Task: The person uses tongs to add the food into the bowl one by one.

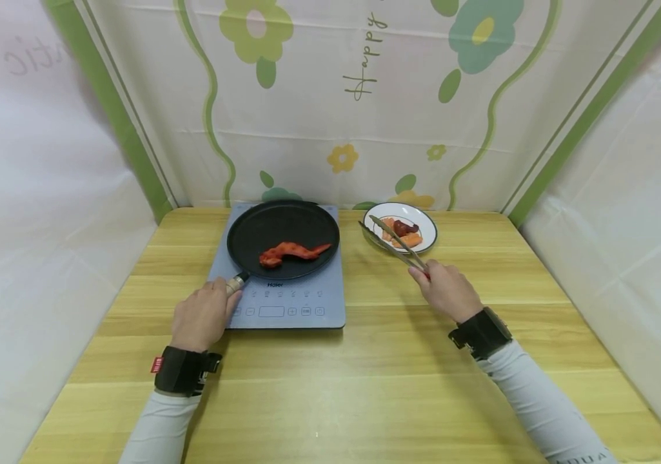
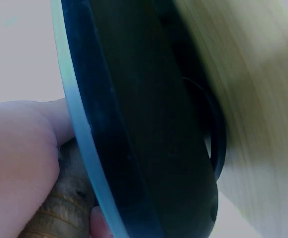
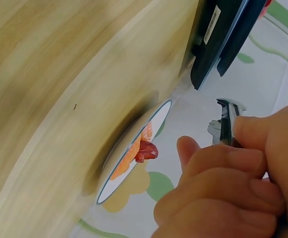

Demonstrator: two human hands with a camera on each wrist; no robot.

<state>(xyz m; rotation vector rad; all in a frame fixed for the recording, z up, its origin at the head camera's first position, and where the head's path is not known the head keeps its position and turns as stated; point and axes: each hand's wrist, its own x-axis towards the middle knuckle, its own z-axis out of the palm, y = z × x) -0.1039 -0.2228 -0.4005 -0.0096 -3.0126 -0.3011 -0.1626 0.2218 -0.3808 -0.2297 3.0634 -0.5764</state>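
Observation:
My left hand (image 1: 201, 316) grips the wood-look handle (image 2: 67, 198) of a flat black frying pan (image 1: 275, 225). The pan sits on a grey induction cooker (image 1: 284, 316), and a long, curved red piece of meat (image 1: 292, 252) lies in its front half. My right hand (image 1: 449, 290) holds metal tongs (image 3: 226, 121) with their arms spread apart. Their tips reach over the left part of a white, dark-rimmed plate (image 1: 430, 232) in the head view. On that plate are orange pieces with pale stripes (image 1: 408, 240) and a dark red piece (image 3: 146, 151). Nothing is between the tong tips.
The cooker and plate stand at the back of a wooden table (image 1: 318, 386), the plate to the right of the cooker. Behind them hangs a white cloth with flowers (image 1: 307, 109). Plain white sheets (image 1: 34, 258) close off both sides.

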